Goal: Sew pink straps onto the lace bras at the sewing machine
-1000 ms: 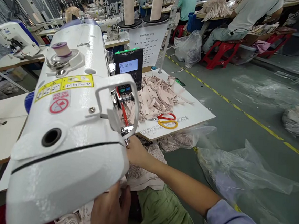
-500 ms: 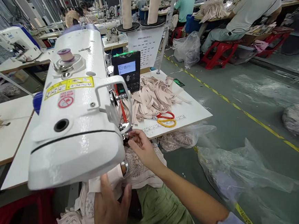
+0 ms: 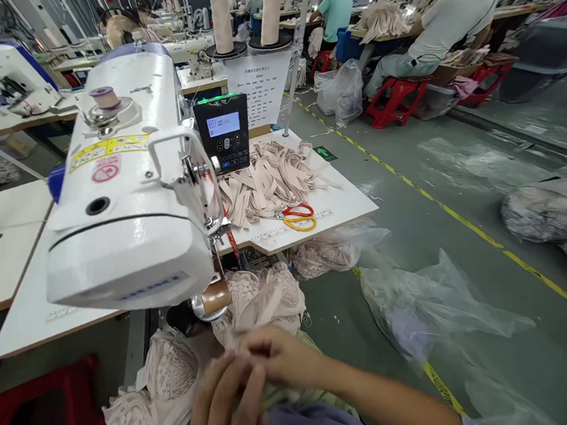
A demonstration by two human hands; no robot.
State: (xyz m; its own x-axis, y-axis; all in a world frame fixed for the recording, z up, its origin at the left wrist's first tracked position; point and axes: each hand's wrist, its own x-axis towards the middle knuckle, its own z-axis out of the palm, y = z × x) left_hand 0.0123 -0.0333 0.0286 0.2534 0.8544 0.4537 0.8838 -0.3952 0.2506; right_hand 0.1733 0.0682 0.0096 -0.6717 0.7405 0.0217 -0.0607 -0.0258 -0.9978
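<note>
My left hand [image 3: 227,395] and my right hand [image 3: 284,357] are together in my lap, in front of the sewing machine [image 3: 130,226]. Both are closed on a beige lace bra [image 3: 261,309], whose fabric rises blurred above the fingers. The fingertips overlap, so the exact grip is partly hidden. More beige lace cups [image 3: 170,367] hang at the left, below the machine head. Under the needle area, the rounded sewing arm [image 3: 215,299] is bare of cloth.
Scissors [image 3: 300,217] with red and yellow handles lie on the white table beside a pile of beige strips [image 3: 271,179]. A control panel [image 3: 223,132] stands behind. At left is a red stool [image 3: 53,397]. Plastic bags [image 3: 418,308] lie on the floor; co-workers sit farther back.
My right hand has left the needle area and come down toward me, meeting my left hand. The fabric has come off the sewing arm. My view has shifted slightly.
</note>
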